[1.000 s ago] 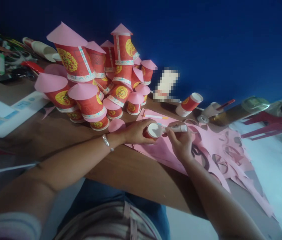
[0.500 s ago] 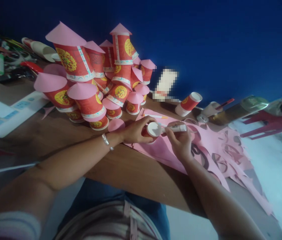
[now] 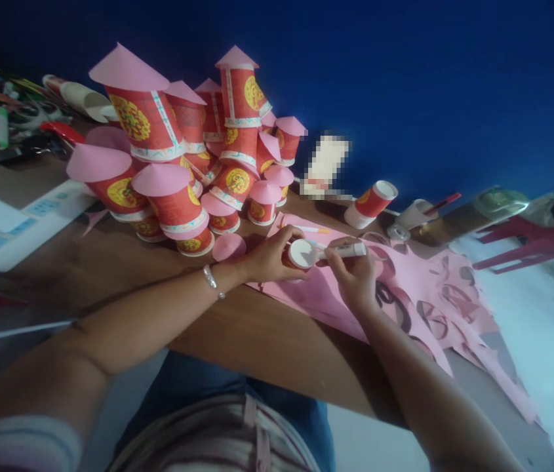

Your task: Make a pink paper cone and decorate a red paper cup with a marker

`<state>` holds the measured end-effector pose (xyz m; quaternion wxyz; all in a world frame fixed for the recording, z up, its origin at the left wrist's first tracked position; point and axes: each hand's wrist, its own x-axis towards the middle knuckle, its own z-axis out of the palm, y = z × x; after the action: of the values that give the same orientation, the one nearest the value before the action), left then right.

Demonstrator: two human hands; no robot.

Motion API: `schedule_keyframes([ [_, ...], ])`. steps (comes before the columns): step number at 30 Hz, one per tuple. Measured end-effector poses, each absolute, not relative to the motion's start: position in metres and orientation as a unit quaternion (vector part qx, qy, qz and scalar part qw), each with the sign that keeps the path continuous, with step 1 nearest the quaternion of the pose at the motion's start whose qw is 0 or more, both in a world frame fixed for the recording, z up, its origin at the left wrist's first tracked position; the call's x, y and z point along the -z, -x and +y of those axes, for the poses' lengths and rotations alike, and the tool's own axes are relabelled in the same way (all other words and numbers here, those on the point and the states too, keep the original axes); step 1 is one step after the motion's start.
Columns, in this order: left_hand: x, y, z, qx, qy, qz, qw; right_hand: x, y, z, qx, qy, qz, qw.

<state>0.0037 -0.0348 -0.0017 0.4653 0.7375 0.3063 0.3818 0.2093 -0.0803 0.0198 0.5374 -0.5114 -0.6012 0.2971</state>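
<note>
My left hand (image 3: 277, 254) is wrapped round a small red paper cup (image 3: 302, 254), whose round white end faces up towards me. In my right hand (image 3: 355, 272) is a slim white pen-like tube (image 3: 351, 250), gripped between thumb and fingers. The tube's narrow tip points left and meets the edge of the cup's white end, though I cannot make out its exact contact. Both hands are over pink paper sheets (image 3: 323, 298) on the brown table. Just left of the cup lies a pink paper disc or cone (image 3: 229, 248).
Several red cups with pink cone tops (image 3: 171, 196) are stacked at the back left. A power strip (image 3: 25, 223) lies left. Two stacked cups (image 3: 372, 204) stand behind my right hand. Cut pink scraps (image 3: 446, 301) spread rightward, near a red stool (image 3: 527, 233).
My left wrist has turned slightly, with its bracelet shifting. The cup has tilted a little, and the tube's tip has moved slightly along its edge.
</note>
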Motion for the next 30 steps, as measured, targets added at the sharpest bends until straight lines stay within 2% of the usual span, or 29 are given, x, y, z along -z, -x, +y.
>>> schedule_keyframes([
  [18, -0.0035, 0.0006, -0.0325, -0.380, -0.740, 0.285, 0.476, -0.0262, -0.2063, -0.0810, -0.334, 0.487, -0.564, 0.577],
  [30, -0.0063, 0.0030, -0.0311, -0.385, -0.757, 0.262, 0.458, -0.0168, -0.2096, -0.0805, -0.309, 0.505, -0.585, 0.554],
])
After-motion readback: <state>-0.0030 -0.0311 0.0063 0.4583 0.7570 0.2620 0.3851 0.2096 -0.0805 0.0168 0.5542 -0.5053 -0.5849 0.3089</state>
